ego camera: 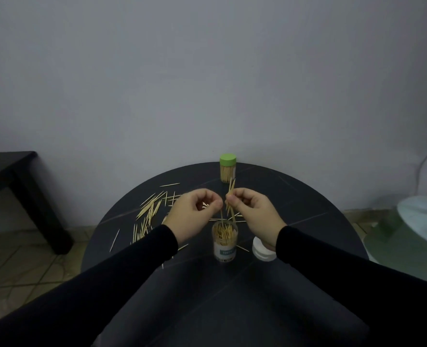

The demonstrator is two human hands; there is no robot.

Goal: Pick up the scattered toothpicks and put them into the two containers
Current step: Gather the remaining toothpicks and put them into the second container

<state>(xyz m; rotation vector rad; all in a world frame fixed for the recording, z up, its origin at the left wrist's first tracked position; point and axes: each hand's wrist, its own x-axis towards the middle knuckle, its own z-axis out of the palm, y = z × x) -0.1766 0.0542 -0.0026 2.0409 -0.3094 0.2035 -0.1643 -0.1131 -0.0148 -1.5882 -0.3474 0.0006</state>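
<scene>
Loose toothpicks [149, 209] lay scattered on the round table [307, 209], left of an open jar [224, 242] part-filled with more. Above it, the right hand [253, 212] pinched a small bundle [230, 196]; the left hand [195, 212] pinched one toothpick. A green-lidded jar [227, 168] stood behind.

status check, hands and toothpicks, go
Right hand pinches a toothpick bundle above the open container. Left hand curled beside it, one toothpick apparently dropping in. Scattered toothpicks remain on table, left. Green-lidded container shut. Nothing blocking.
</scene>
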